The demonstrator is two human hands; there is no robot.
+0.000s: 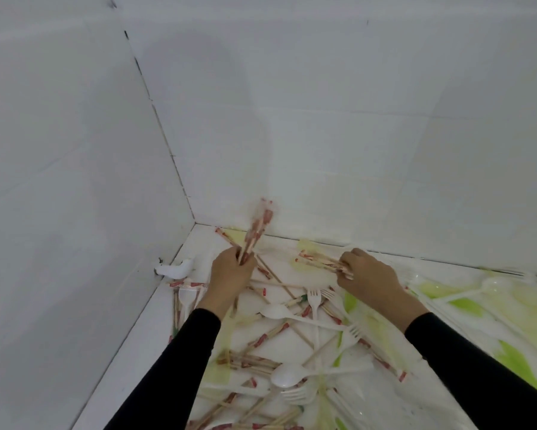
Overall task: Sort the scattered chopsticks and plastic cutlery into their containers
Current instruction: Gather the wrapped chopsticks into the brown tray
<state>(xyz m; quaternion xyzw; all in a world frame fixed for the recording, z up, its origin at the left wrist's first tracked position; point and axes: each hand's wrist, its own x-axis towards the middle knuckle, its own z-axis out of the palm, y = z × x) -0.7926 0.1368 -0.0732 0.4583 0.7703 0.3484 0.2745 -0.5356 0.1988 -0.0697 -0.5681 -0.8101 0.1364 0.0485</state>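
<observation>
My left hand [230, 276] grips a bundle of wooden chopsticks with red paper bands [256, 231], held upright and blurred near the wall corner. My right hand [369, 276] pinches a few more banded chopsticks [315, 259] that lie flat, pointing left. Below both hands, loose chopsticks [268, 333] lie crossed over white plastic forks [314, 301] and white plastic spoons [287, 375] on a white and green patterned table cover [465, 305]. No container is in view.
White walls meet in a corner just behind the hands. A small white object [175, 269] lies against the left wall. Clear plastic cutlery [490, 285] is scattered at the right on the cover.
</observation>
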